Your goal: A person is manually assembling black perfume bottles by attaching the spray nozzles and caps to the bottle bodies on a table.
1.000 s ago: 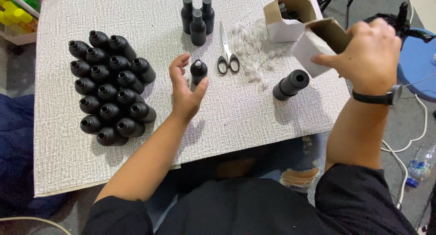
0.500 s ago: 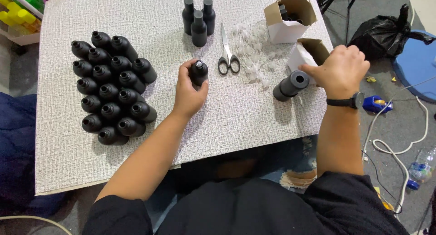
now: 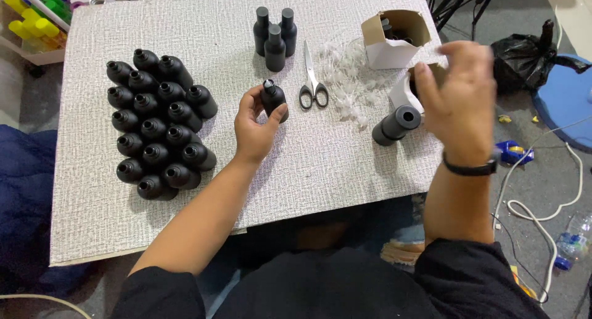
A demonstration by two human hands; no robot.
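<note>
My left hand (image 3: 254, 128) grips a small black bottle (image 3: 272, 99) upright on the white textured board (image 3: 327, 171). My right hand (image 3: 459, 100) hovers blurred above the board's right edge, over a small open white box (image 3: 402, 92); I cannot tell whether it holds anything. Just left of that hand a black bottle (image 3: 396, 124) lies on its side. A cluster of several uncapped black bottles (image 3: 159, 124) stands at the left. Three capped black bottles (image 3: 274, 35) stand at the back centre.
Scissors (image 3: 312, 78) lie beside a heap of small clear plastic pieces (image 3: 351, 78). An open cardboard box (image 3: 394, 38) sits at the back right. A black bag (image 3: 530, 57), a blue stool (image 3: 567, 91) and white cables (image 3: 542, 202) lie on the floor to the right.
My right hand came down from the upper right to the lying bottle and small box, then lifted again. My left hand kept hold of the small bottle.
</note>
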